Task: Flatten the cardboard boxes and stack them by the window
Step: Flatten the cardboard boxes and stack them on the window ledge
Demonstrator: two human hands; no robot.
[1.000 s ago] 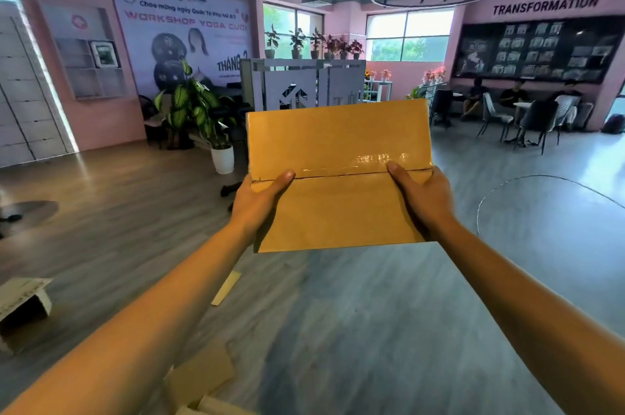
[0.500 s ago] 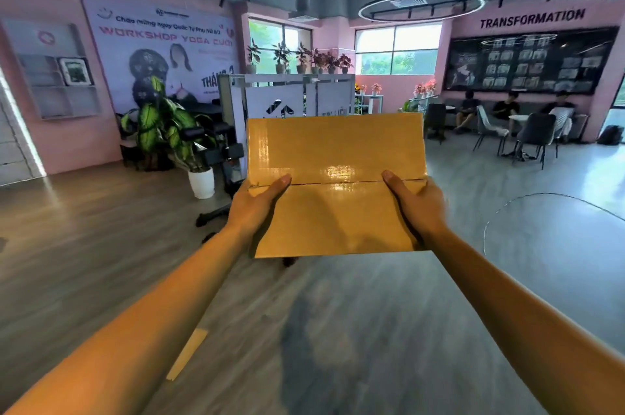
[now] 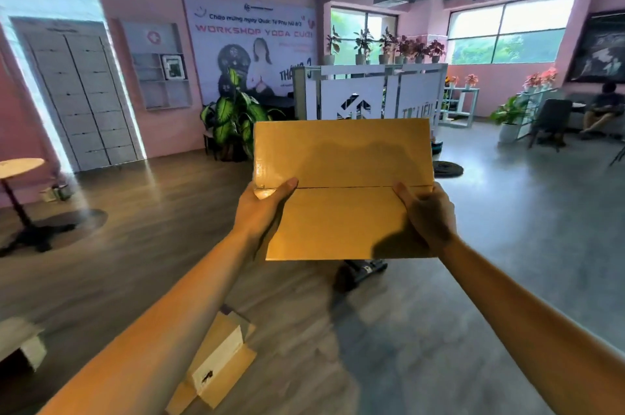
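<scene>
Head view: flattened cardboard box (image 3: pixel 341 188) held up at frame centre, over the floor (image 3: pixel 439 330); left hand (image 3: pixel 262 211) grips its 9 o'clock edge, right hand (image 3: pixel 427 215) its 3 o'clock edge (thumbs on top at the seam); another cardboard box (image 3: pixel 220 360) lies on the floor at 7 o'clock; windows (image 3: pixel 504 32) far off at 1 o'clock.

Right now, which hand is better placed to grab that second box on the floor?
Left. The floor box lies low beside the left forearm, left of centre. The left hand and right hand both grip the held cardboard.
</scene>
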